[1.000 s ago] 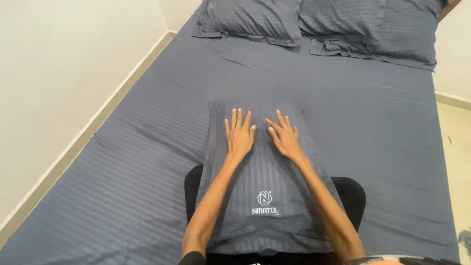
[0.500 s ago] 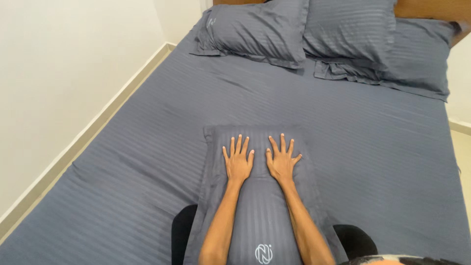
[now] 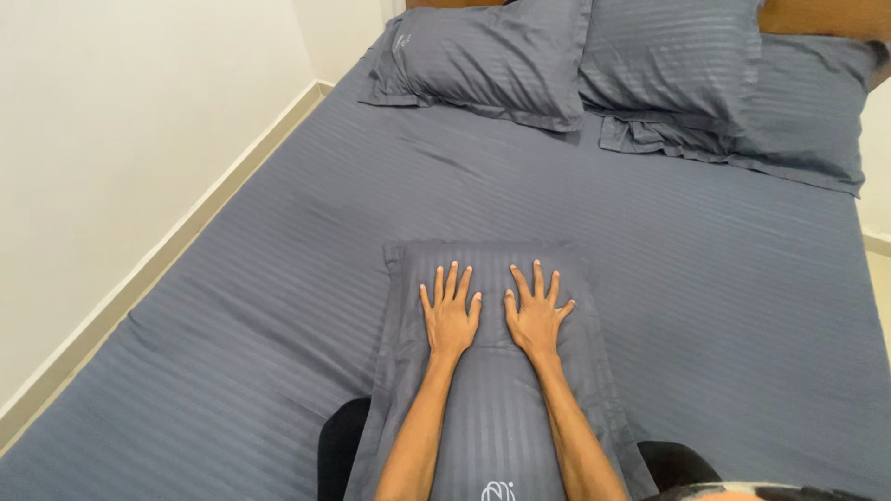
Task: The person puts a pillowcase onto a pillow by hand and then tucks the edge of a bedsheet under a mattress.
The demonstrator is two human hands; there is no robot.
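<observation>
Head view: left hand point(image 3: 449, 315) and right hand point(image 3: 535, 314) lie flat, fingers spread, palms down on a slate-grey striped fabric pillow point(image 3: 492, 390) at lower centre of the frame. Neither hand grasps anything; both press the pillow's upper half, side by side and just apart, which appears to flatten the casing. This pillow rests lengthwise on a grey striped bedsheet point(image 3: 278, 278). Three matching grey pillows point(image 3: 492, 56) sit at the upper edge against a brown wooden headboard point(image 3: 817, 14). A cream wall point(image 3: 121, 139) borders the left.
</observation>
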